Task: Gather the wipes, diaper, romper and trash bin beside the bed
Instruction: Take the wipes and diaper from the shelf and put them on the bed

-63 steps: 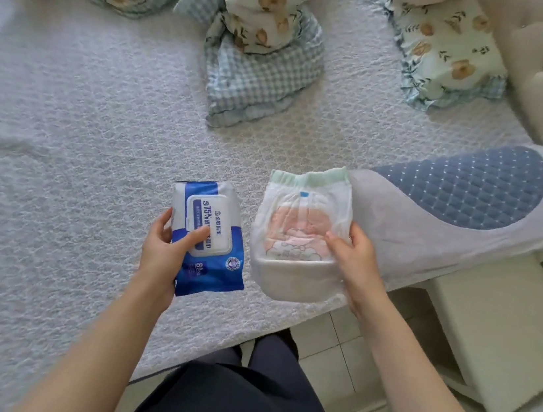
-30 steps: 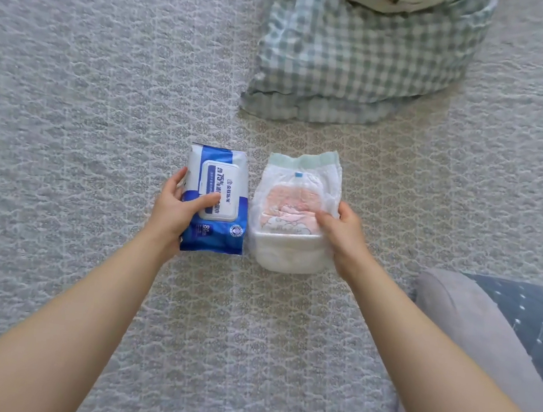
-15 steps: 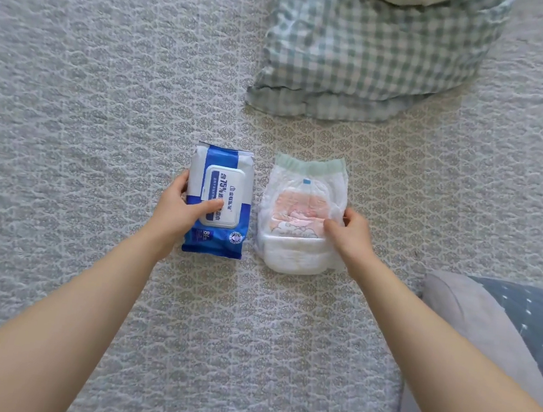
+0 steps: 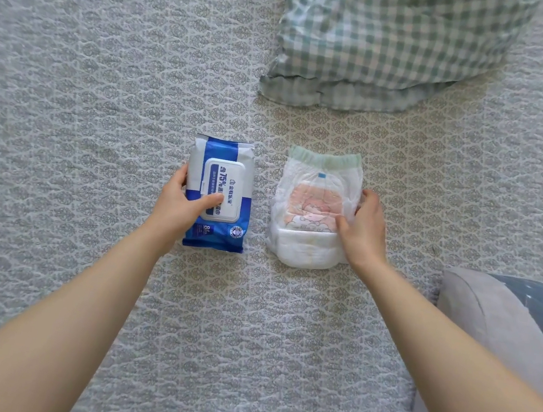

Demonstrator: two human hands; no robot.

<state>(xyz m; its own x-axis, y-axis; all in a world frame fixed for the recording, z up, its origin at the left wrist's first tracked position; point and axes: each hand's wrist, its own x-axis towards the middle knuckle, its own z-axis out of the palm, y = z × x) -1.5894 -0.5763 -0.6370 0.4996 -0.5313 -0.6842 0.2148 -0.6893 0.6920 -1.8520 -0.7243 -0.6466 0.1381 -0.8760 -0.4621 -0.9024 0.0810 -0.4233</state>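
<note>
Lying flat — blue wipes pack (image 4: 219, 195), white diaper (image 4: 314, 211)

You are looking down on a grey bedspread (image 4: 90, 78) with a woven, repeating leaf-like pattern that fills nearly the whole view. At the top, right of centre, a green-and-white checked cloth (image 4: 388, 45) lies bunched on it, its frilled edge toward you. At the lower right you see a grey cushion (image 4: 475, 322) with a blue dotted panel, its far end cut off.
</note>
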